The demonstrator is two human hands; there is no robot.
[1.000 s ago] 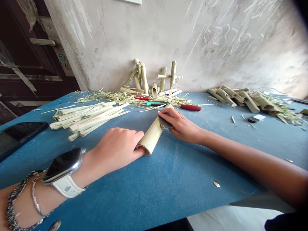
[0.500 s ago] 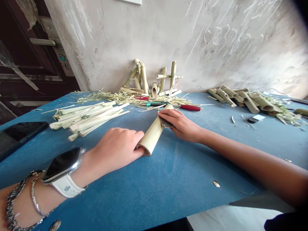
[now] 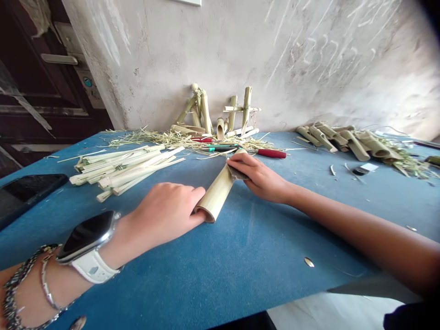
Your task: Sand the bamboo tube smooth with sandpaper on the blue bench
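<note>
A pale split bamboo section (image 3: 217,195) lies on the blue table (image 3: 240,256), its open end toward me. My left hand (image 3: 165,213), wearing a smartwatch and bracelets, is closed around the near end and pins it down. My right hand (image 3: 259,176) presses a small dark piece of sandpaper (image 3: 236,173) against the far end of the bamboo, fingers curled over it.
A bundle of split bamboo strips (image 3: 123,167) lies at left, a dark phone (image 3: 25,192) at the left edge. Shavings, a red-handled tool (image 3: 271,153) and small bamboo figures (image 3: 220,112) sit by the wall. Cut bamboo pieces (image 3: 347,140) are piled at right.
My right hand with the sandpaper has slid slightly back and forth along the bamboo's far end. The left hand has held still.
</note>
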